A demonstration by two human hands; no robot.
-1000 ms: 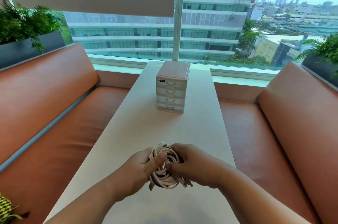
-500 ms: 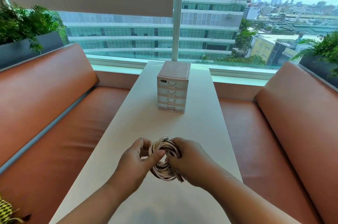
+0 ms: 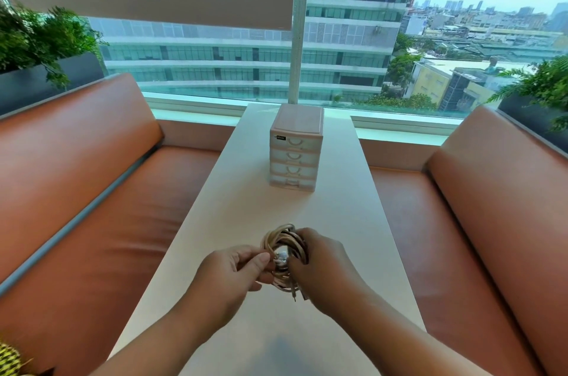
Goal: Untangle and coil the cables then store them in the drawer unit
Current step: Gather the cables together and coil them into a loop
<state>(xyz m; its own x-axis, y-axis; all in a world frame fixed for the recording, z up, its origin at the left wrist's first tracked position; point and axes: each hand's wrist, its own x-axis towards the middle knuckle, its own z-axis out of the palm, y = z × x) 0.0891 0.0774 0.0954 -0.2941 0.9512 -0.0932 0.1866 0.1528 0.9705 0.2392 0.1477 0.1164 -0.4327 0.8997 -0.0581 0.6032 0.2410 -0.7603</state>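
Observation:
A bundle of pale tangled cables point(image 3: 281, 245) hangs just above the white table point(image 3: 239, 215), held between both hands. My right hand point(image 3: 322, 265) grips the bundle's right side with curled fingers. My left hand point(image 3: 229, 274) pinches a strand on its left side between thumb and fingers. A plug end pokes out below the bundle. Further back on the table stands the small pink drawer unit point(image 3: 295, 148) with several drawers, all closed.
Orange leather benches point(image 3: 92, 191) run along both sides of the table, the other bench point(image 3: 479, 222) to the right. A window sill and glass close off the far end. Planters with green plants point(image 3: 33, 46) sit behind the backrests.
Both hands have carried the bundle slightly forward and up. My left thumb has slid off the top of the coil and now pinches a strand at its left side.

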